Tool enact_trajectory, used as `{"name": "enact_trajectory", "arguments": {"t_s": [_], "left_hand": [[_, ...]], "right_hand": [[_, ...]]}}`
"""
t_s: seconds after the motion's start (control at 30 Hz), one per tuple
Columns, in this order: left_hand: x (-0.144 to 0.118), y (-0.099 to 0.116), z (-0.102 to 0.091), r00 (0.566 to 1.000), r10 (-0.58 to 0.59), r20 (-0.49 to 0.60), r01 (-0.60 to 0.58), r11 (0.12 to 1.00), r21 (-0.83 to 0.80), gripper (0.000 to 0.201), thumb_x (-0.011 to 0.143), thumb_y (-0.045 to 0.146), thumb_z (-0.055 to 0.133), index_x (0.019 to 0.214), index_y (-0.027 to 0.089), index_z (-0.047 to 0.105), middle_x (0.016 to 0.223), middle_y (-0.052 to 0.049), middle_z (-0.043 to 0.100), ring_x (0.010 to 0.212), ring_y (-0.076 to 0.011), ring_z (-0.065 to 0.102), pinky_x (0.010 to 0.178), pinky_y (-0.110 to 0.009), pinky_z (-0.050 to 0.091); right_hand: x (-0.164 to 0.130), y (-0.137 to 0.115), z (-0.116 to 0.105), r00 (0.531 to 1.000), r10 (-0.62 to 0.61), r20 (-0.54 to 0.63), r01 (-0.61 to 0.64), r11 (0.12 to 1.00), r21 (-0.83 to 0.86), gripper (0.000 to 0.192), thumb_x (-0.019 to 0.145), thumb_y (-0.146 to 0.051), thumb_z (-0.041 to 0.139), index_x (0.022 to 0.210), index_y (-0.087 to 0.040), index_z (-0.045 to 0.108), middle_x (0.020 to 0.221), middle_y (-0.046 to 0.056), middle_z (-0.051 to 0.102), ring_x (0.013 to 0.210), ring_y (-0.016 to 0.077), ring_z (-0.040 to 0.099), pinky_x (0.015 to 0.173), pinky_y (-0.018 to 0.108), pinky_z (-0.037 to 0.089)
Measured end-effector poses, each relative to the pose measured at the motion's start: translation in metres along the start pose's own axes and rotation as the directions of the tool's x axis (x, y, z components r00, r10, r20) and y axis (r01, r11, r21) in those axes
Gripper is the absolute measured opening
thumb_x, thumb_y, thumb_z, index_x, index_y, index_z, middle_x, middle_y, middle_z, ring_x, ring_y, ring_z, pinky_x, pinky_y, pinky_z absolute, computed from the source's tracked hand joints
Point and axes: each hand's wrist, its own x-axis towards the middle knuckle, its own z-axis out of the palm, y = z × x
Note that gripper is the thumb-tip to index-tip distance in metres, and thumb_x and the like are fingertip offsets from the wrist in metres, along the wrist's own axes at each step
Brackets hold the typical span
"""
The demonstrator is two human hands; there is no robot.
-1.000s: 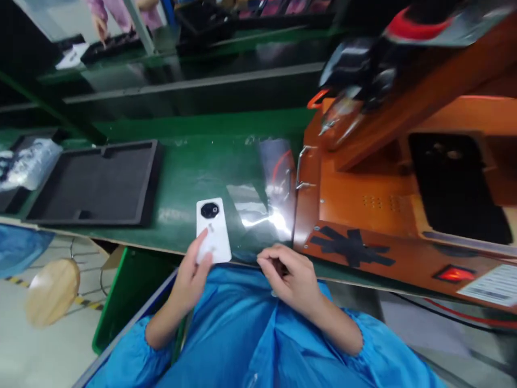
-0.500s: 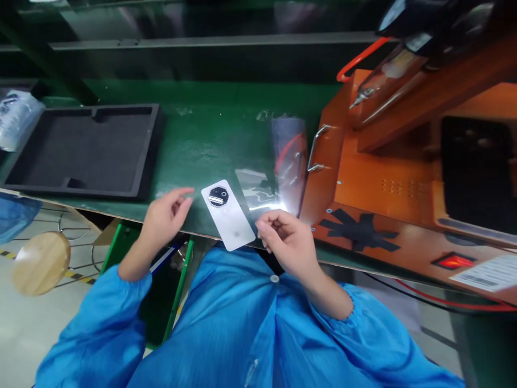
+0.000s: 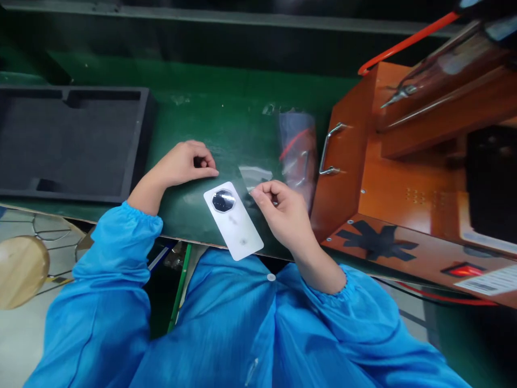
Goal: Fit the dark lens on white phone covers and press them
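Note:
A white phone (image 3: 237, 233) with a round-cornered dark camera block lies tilted on the green bench, its lower end reaching the front edge. Above and left of it is my left hand (image 3: 188, 163), fingers curled and thumb tip close to the forefinger; whatever may be between them does not show. My right hand (image 3: 283, 210) is just right of the phone, thumb and forefinger pinched together. Those fingertips are at the left edge of a clear film sheet (image 3: 256, 173), mostly covered by the hand. Whether the pinch holds the film I cannot tell.
A black foam tray (image 3: 72, 137) lies on the left. Behind my right hand is a clear plastic bag (image 3: 298, 145). An orange machine (image 3: 355, 140) with a metal handle and lit red switch fills the right side. A wooden stool (image 3: 22, 272) stands below left.
My left hand has moved up and right over the bench, its fingers closing in. My right hand has shifted up onto the film. The view has shifted too; the phone lies much as before.

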Motion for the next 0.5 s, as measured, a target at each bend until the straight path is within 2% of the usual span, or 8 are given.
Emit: {"name": "enact_trajectory", "arguments": {"t_s": [0.07, 0.17, 0.27, 0.5], "left_hand": [[-0.002, 0.000, 0.002, 0.999, 0.039, -0.037, -0.037, 0.998, 0.053, 0.032, 0.086, 0.052, 0.080, 0.092, 0.021, 0.079, 0.106, -0.008, 0.071, 0.114, -0.0299, 0.060, 0.112, -0.052, 0.039], [0.000, -0.001, 0.007, 1.000, 0.029, 0.012, -0.030, 0.996, 0.086, 0.034, 0.085, 0.054, 0.083, 0.091, 0.021, 0.079, 0.112, -0.009, 0.069, 0.125, -0.0356, 0.053, 0.119, -0.063, 0.027], [0.005, -0.005, 0.012, 0.997, 0.032, 0.065, -0.037, 0.997, 0.072, 0.033, 0.083, 0.053, 0.085, 0.089, 0.021, 0.078, 0.107, -0.008, 0.068, 0.124, -0.0365, 0.052, 0.118, -0.063, 0.025], [0.007, -0.010, 0.015, 0.998, 0.026, 0.056, -0.029, 0.998, 0.052, 0.042, 0.081, 0.061, 0.084, 0.090, 0.020, 0.078, 0.110, -0.009, 0.066, 0.126, -0.0376, 0.051, 0.115, -0.056, 0.028]], "right_hand": [[0.004, 0.002, 0.001, 0.999, 0.043, 0.006, -0.043, 0.999, 0.002, 0.043, 0.095, -0.061, 0.064, 0.080, -0.021, 0.062, 0.075, 0.001, 0.057, 0.067, 0.0154, 0.050, 0.065, 0.030, 0.041], [0.009, 0.002, 0.003, 0.995, 0.075, 0.059, -0.074, 0.997, -0.016, 0.046, 0.095, -0.064, 0.064, 0.077, -0.021, 0.061, 0.069, 0.000, 0.055, 0.065, 0.0152, 0.048, 0.063, 0.029, 0.038], [0.013, 0.000, 0.006, 0.990, 0.080, 0.112, -0.074, 0.996, -0.056, 0.041, 0.095, -0.057, 0.064, 0.076, -0.021, 0.060, 0.064, -0.002, 0.051, 0.062, 0.0145, 0.046, 0.061, 0.029, 0.037], [0.012, 0.001, 0.016, 0.991, 0.029, 0.133, -0.013, 0.992, -0.123, 0.024, 0.097, -0.038, 0.063, 0.079, -0.021, 0.064, 0.064, -0.003, 0.048, 0.066, 0.0157, 0.048, 0.065, 0.030, 0.037]]}}
